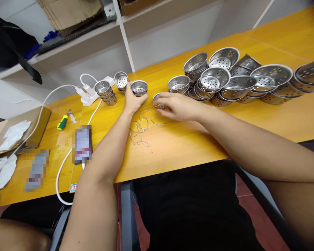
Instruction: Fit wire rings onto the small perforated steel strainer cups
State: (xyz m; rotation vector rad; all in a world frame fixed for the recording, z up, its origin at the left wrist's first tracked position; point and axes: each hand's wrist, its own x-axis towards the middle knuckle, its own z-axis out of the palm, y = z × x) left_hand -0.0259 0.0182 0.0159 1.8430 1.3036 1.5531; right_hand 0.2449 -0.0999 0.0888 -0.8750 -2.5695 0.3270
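Where the left hand (134, 101) is gripping: thumb and fingers are holding the sides of a perforated steel cup (139, 86), its mouth facing up, towards the back of the yellow table (172, 143).
Right hand (179, 106): its fingers are curling over a low cup (155, 97) just left of the cup cluster (214, 79); whether they are pinching it or only touching the rim, one cannot say.
Wire arcs (147, 122): they are lying loose in front of both hands, several crossing, none apparently being held.
Steadying the cup: gripping the wall from outside and leaving the mouth unobstructed is probably working best, as smooth steel is likely offering little friction.
Handling the low cup: a thumb-and-finger pinch with a straight lift is seemingly posing least risk to the neighbouring cups.
Clearing the wires: a wrist dropping low is risking snagging or scattering them.
Under the left hand: palm and fingers are covering the lower wall, so any second cup nesting beneath is staying unconfirmed.
Under the right hand: the fingers are hiding much of the low cup, including its base.
Cluster's far end: the frame is cutting off the rightmost cup, and overlapping rims are making a count unreliable.
Phone (83, 144): pixelation is masking its screen.
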